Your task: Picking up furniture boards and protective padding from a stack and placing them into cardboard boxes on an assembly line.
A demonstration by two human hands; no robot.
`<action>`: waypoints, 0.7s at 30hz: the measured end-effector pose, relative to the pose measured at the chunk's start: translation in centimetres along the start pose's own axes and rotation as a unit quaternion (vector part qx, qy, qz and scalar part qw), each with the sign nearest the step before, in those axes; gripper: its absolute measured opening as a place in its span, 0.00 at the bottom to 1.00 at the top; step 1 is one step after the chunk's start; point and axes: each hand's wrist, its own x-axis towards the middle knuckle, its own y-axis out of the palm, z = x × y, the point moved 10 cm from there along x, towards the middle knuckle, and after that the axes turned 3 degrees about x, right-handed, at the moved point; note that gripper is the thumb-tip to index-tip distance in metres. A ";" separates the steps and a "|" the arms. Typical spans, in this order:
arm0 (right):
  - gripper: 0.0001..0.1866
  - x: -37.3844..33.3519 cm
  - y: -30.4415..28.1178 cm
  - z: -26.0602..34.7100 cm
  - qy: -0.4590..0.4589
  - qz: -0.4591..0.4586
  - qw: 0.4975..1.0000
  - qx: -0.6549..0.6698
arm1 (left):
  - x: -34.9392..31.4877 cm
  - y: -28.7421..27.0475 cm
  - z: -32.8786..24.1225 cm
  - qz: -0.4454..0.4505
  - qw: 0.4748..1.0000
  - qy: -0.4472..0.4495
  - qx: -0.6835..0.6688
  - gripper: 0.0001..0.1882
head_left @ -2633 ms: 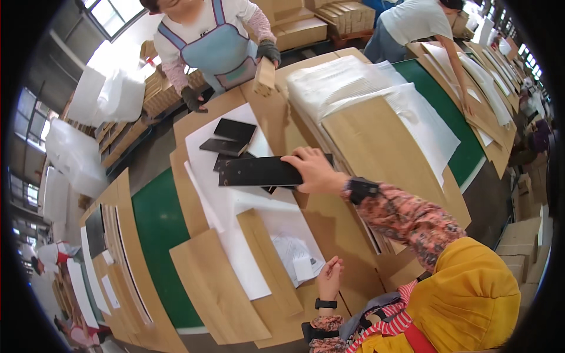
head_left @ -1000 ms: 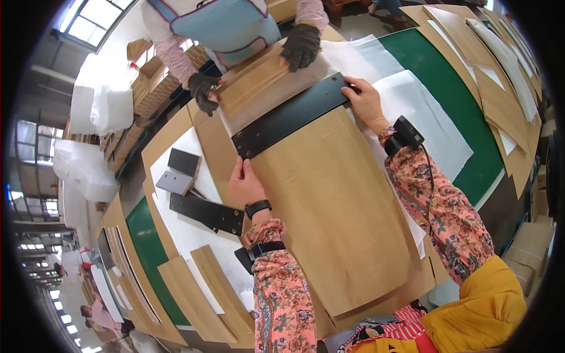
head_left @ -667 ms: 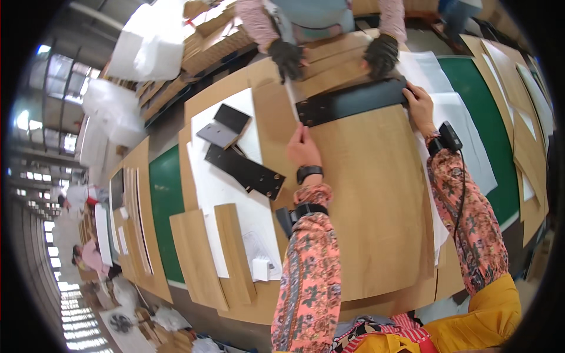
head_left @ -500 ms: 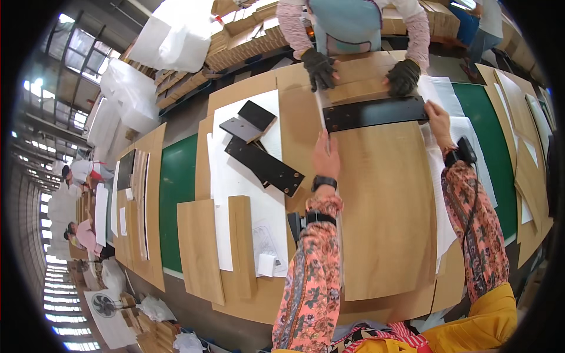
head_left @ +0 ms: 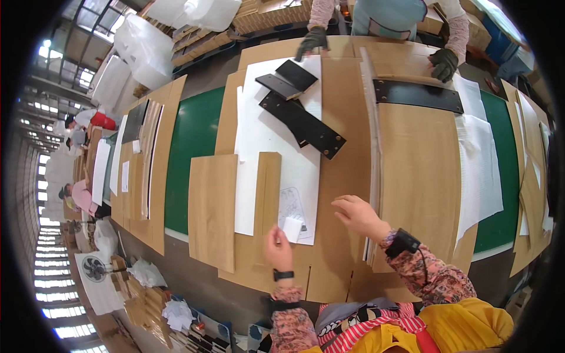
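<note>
My left hand (head_left: 278, 250) is over the lower end of a narrow wooden board (head_left: 268, 182), fingers curled. It is close beside a small white packet (head_left: 292, 229); whether it grips anything is hidden. Fingers extended, my right hand (head_left: 358, 215) hovers empty over the cardboard, left of a large wooden panel (head_left: 419, 182). Across that panel's far end lies a black panel (head_left: 418, 96) with holes at its ends. Several more black pieces (head_left: 303, 123) lie crossed on a white foam sheet (head_left: 247, 129). A printed line-drawing sheet (head_left: 290, 203) sits under the packet.
Opposite me, a co-worker's gloved hands (head_left: 444, 63) reach over the table's far side. A wider wooden board (head_left: 213, 212) lies at the left. White foam wrap (head_left: 479, 159) extends right of the large panel. Green surface (head_left: 191, 159) shows between the cardboard-covered work areas.
Both my hands have left the black panel, which now rests on the large panel. They have come nearer to me and leftward. The co-worker's hands have moved apart. The whole view has shifted.
</note>
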 end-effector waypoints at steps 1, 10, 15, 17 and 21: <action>0.19 0.0 1.8 -0.4 -0.001 0.004 1.000 -0.002 | 2.5 -1.5 -0.9 -0.029 0.998 0.035 0.041 0.16; 0.43 -2.3 8.8 -5.1 0.167 0.137 0.923 -0.318 | 21.0 2.7 2.6 -0.032 0.990 0.114 0.076 0.21; 0.43 -1.2 10.4 -3.0 0.151 0.154 0.932 -0.292 | 27.0 6.4 6.5 0.039 0.983 0.150 0.094 0.20; 0.43 -1.4 10.0 -3.1 0.158 0.146 0.935 -0.282 | 25.8 5.3 6.7 -0.001 0.998 0.064 0.028 0.20; 0.42 -2.6 8.0 -5.6 0.187 0.124 0.930 -0.291 | 18.1 5.9 2.8 0.049 0.996 0.070 0.024 0.27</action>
